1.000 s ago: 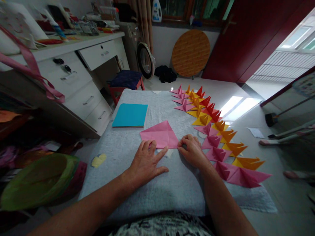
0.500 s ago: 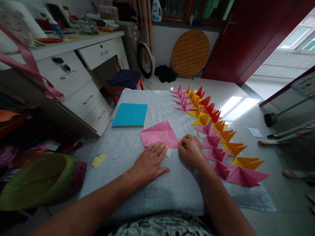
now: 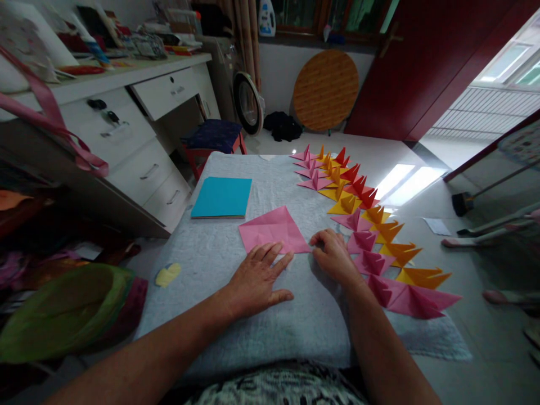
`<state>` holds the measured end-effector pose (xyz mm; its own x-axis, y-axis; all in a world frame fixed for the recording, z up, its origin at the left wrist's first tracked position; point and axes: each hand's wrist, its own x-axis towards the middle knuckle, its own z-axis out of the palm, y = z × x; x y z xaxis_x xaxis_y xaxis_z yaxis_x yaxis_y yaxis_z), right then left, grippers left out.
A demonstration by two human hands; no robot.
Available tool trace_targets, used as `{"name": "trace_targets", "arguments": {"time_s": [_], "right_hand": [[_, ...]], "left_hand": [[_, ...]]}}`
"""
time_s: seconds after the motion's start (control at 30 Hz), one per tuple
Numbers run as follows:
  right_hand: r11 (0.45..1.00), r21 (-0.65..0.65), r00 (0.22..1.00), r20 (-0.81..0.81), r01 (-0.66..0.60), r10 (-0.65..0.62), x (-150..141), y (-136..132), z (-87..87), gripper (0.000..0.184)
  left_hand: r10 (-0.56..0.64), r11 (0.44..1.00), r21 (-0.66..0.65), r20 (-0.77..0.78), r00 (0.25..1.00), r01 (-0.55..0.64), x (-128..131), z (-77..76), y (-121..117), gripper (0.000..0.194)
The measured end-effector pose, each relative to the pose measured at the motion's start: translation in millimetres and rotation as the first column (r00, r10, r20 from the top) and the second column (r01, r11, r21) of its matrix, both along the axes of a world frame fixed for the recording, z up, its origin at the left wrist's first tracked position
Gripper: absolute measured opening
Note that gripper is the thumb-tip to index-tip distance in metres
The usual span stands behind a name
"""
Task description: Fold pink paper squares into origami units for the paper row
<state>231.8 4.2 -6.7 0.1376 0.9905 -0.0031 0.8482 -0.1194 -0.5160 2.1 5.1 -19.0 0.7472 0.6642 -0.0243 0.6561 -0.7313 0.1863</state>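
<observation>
Two bare hands work at a sheet of pink paper (image 3: 274, 225), which lies at the middle of the worktop (image 3: 295, 332), on a pale grey-blue cloth. The sheet is folded to a four-sided shape with creases across it, one corner pointing away from the person and another pointing right. The left hand (image 3: 261, 277) lies palm down over its near edge, fingers spread a little and thumb held out on the cloth. The right hand (image 3: 333, 254) is at the sheet's right corner, its fingers curled in with thumb and forefinger close together — whether they pinch the tip, I cannot tell.

Farther off to the left of the sheet sits a stack of square paper (image 3: 221, 197) with a bright blue top. A yellow patch (image 3: 167, 275) shows on the cloth near the left border. Along the right side run rows of folded paper figures (image 3: 363, 243) — pink, yellow-orange and red, with upright points — packed closely beside one another.

Beyond the worktop are a stool (image 3: 217, 136) with a dark blue seat, a washing machine (image 3: 225, 70) with its round door open, and a round wooden board (image 3: 326, 90) leaning against the wall.
</observation>
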Motion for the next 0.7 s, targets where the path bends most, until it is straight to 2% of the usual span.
{"name": "trace_targets", "arguments": {"time_s": [0.07,0.2,0.7], "right_hand": [[1.000,-0.013,1.000,0.010,-0.007,0.007,-0.2,-0.8,0.8,0.024],[0.999,-0.009,0.998,0.059,-0.031,0.031,-3.8,-3.2,2.1,0.015],[0.999,-0.036,0.975,0.222,-0.024,0.032,-16.7,-2.8,7.2,0.024]], "left_hand": [[0.005,1.000,-0.004,-0.005,1.000,-0.005,0.6,1.8,0.5,0.085],[0.011,1.000,0.001,0.002,1.000,-0.011,0.9,2.4,0.3,0.085],[0.017,1.000,-0.010,-0.005,1.000,-0.017,2.2,3.8,-1.2,0.085]]}}
